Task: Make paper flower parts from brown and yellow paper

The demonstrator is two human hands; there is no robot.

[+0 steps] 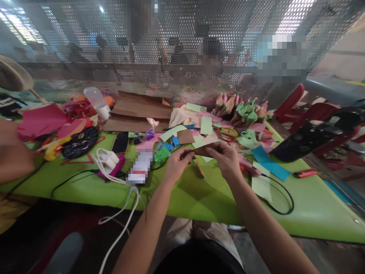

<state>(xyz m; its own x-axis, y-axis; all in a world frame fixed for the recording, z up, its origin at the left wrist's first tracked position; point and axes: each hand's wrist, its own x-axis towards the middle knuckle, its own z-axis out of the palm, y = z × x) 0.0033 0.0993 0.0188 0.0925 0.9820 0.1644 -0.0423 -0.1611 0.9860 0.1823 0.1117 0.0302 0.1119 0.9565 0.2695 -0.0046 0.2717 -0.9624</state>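
Observation:
A strip of brown paper [203,149] is stretched between my two hands above the green table [188,203]. My left hand [180,163] pinches its left end between thumb and fingers. On the other end, my right hand [227,159] has its thumb on top and its fingers behind. Below the paper, a thin tan stick [199,169] lies on the table. A pink tool with a black cord [251,167] rests beside my right wrist. Pale green paper pieces [173,133] and a brown paper square [185,136] are scattered just beyond my hands.
Cone-shaped paper flowers [248,110] crowd the back right. A black bottle [296,142] stands at the right edge. Left of my hands lie a phone [141,167], white cables [125,224] and a magenta power block [114,167]. Another person's arm [14,152] reaches in at left.

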